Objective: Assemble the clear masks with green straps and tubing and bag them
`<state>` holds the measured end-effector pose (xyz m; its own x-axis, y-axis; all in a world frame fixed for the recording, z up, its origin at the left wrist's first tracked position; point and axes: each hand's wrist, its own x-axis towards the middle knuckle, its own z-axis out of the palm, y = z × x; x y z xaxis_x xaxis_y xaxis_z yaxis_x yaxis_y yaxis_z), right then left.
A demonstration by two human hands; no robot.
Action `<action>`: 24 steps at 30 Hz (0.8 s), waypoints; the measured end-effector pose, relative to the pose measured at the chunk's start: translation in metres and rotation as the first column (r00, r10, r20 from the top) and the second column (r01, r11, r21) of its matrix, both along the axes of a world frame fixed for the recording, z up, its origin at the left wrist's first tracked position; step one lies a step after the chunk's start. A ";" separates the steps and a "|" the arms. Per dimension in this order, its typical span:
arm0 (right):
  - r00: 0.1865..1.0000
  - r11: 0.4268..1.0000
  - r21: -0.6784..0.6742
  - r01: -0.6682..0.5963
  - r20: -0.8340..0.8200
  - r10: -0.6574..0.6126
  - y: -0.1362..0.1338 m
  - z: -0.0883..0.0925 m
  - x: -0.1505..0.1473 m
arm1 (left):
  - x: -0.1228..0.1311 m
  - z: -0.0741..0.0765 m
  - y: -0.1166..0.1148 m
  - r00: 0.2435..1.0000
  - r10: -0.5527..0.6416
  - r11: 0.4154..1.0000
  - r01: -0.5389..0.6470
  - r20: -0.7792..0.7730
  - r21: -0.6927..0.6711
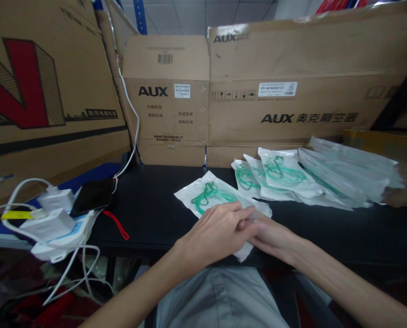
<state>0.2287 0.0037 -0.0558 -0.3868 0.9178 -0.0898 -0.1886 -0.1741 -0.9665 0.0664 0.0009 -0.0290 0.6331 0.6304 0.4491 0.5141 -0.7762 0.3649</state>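
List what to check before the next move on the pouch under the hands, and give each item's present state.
1. Pouch lies flat on the table: ok.
2. Both hands are on it, left hand over right hand: ok.
3. Fingers pinch its edge: cannot tell, the left hand covers the right fingertips.
4. It lies apart from the row of pouches: cannot tell, the edges nearly meet.
5. Phone and red cord lie well away from it: ok.
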 end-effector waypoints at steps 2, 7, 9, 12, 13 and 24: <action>0.988 0.990 -0.066 -0.122 0.088 0.128 -0.015 0.008 0.024 | -0.008 -0.002 -0.002 0.996 -0.010 1.000 0.012 -0.088 0.027; 0.859 0.982 0.191 0.001 0.502 -0.098 -0.044 0.027 0.087 | -0.015 -0.019 -0.006 0.990 0.110 0.988 -0.099 -0.090 0.118; 0.748 0.837 0.543 0.070 0.526 -0.404 -0.046 0.031 0.092 | -0.013 -0.028 -0.006 0.988 0.117 0.989 -0.106 -0.103 0.103; 0.616 0.593 0.784 -0.183 0.562 -0.553 -0.041 0.027 0.075 | -0.010 -0.035 -0.008 0.987 0.102 0.995 -0.103 -0.123 0.000; 0.584 0.567 0.758 -0.323 0.630 -0.511 -0.037 0.023 0.066 | -0.010 -0.035 -0.009 0.987 0.100 0.994 -0.106 -0.128 -0.038; 0.290 0.546 0.589 -0.596 0.791 -0.538 -0.038 -0.037 0.019 | -0.058 -0.017 -0.003 0.987 0.117 0.988 -0.104 0.107 -0.117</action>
<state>0.2475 -0.0341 -0.0930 -0.5918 0.7666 0.2493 0.7729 0.6274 -0.0945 0.0080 -0.0021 -0.0464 0.5060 0.7433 0.4376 0.5448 -0.6687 0.5060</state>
